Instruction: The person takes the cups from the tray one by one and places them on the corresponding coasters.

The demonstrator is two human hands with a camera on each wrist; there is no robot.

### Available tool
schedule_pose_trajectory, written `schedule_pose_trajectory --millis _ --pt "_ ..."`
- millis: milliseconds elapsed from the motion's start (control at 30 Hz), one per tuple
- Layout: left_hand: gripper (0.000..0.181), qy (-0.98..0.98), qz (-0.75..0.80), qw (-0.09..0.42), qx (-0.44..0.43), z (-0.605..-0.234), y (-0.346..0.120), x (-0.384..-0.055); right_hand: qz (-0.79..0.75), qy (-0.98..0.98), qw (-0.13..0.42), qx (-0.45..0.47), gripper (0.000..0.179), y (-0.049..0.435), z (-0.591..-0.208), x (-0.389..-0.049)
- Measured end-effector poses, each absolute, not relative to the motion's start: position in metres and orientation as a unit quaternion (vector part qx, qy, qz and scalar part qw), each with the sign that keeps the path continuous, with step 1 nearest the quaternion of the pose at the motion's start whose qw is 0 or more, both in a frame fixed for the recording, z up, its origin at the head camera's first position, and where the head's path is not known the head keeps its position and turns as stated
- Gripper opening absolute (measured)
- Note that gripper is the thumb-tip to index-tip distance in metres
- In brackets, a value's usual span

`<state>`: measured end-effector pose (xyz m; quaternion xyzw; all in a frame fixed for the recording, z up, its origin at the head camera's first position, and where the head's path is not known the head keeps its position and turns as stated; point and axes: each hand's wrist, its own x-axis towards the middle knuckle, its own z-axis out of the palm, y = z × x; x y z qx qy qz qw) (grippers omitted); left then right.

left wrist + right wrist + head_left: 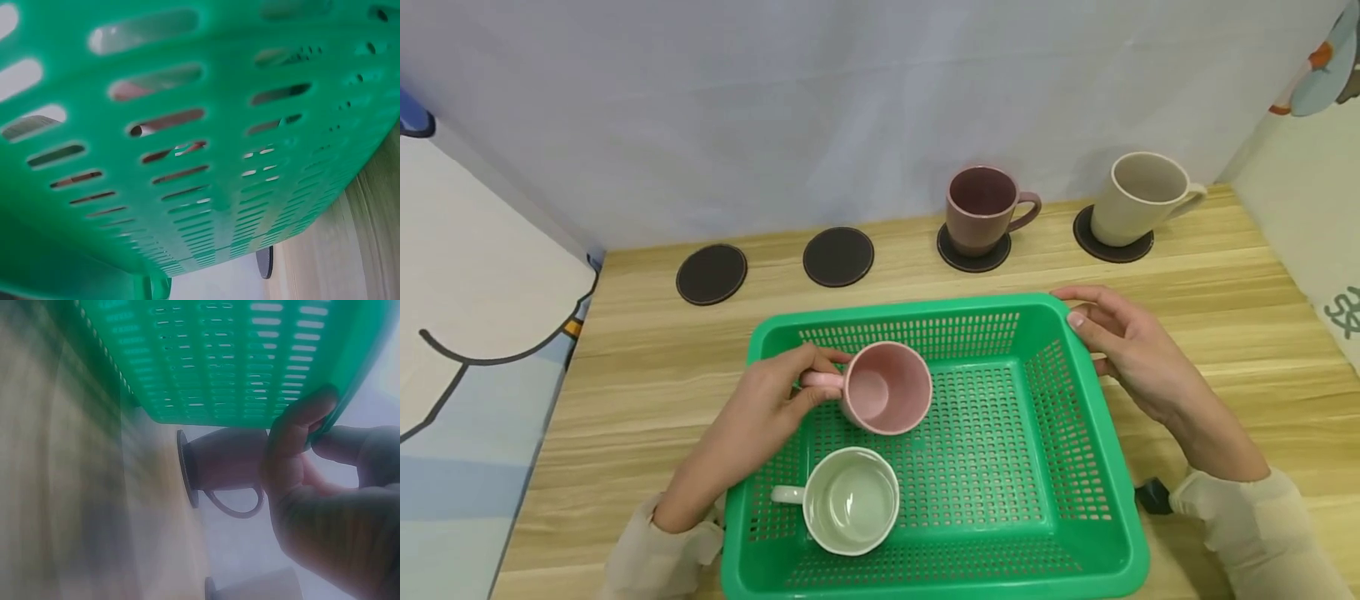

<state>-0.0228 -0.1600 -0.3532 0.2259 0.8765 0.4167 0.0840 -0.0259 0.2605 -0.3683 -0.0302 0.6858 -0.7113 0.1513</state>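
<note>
In the head view a green plastic basket (985, 442) with slotted walls stands in front of me. My left hand (767, 400) reaches over its left side and pinches the handle of a pink mug (887, 388), whose mouth faces up inside the basket. Nearer to me in the basket sits a pale green mug (851, 501), its handle pointing left. My right hand (1131, 354) grips the basket's far right corner, thumb on the rim and fingers outside, as the right wrist view also shows. From the left wrist, the basket wall (219, 187) hides the left hand.
Along the back of the wooden table (640, 400), a mauve mug (981, 212) and a cream mug (1138, 200) stand on black coasters. Two bare black coasters, the left one (712, 274) and its neighbour (838, 257), lie further left. A pale cloth wall (850, 108) rises behind.
</note>
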Motion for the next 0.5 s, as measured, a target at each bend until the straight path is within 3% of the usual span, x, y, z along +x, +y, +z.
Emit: schedule_pose_trajectory --millis 500 --pt "0.013 0.888 0.421 0.071 0.168 -0.3541 -0.1628 -0.0190 -0.708 0.690 0.147 -0.030 0.032 0.2597 -0.3707 -0.0268"
